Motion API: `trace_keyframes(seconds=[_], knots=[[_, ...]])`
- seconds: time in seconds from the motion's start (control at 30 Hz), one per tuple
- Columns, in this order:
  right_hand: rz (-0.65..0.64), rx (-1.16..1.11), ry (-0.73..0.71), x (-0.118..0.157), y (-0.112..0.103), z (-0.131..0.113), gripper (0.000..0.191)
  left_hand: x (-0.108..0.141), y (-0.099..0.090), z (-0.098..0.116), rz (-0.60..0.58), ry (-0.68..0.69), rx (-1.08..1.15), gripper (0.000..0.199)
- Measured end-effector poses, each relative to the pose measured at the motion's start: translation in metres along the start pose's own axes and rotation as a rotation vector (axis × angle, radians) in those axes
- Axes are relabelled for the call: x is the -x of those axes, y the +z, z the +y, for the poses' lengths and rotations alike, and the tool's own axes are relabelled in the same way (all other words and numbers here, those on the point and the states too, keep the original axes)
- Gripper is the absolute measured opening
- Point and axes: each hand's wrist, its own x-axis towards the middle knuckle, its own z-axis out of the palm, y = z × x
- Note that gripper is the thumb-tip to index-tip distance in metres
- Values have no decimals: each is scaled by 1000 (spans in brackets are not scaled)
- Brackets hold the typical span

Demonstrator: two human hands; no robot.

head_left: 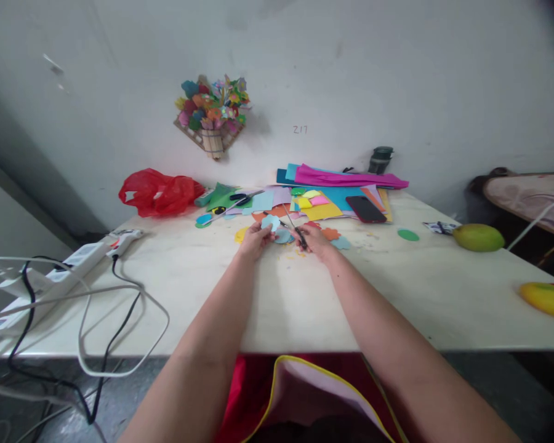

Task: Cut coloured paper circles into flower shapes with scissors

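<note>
Between the fingers of my left hand (255,239) is a light blue paper flower (271,222), held up off the table. My right hand (314,241) is closed round a pair of scissors (301,237), its blades parted and pointing up and left near the flower. Below and beside my hands lie more paper cut-outs: a yellow piece (240,234), an orange flower (331,234) and a light blue one (341,243). Small paper scraps (300,254) are strewn on the table beneath.
Coloured paper sheets (323,211), a phone (365,209) and a second pair of scissors (240,199) lie behind my hands. A red plastic bag (159,192) sits back left. The power strip (80,261) with cables is at left; a mango (478,237) lies right.
</note>
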Motion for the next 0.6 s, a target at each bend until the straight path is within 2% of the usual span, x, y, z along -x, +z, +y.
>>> trace_keyframes(seconds=[0.37, 0.6], knots=[[-215, 142, -58, 4, -10, -2, 29, 4, 4, -1, 12, 18, -132, 29], [-255, 167, -49, 7, -13, -3, 31, 6, 6, 1, 5, 63, -62, 36]])
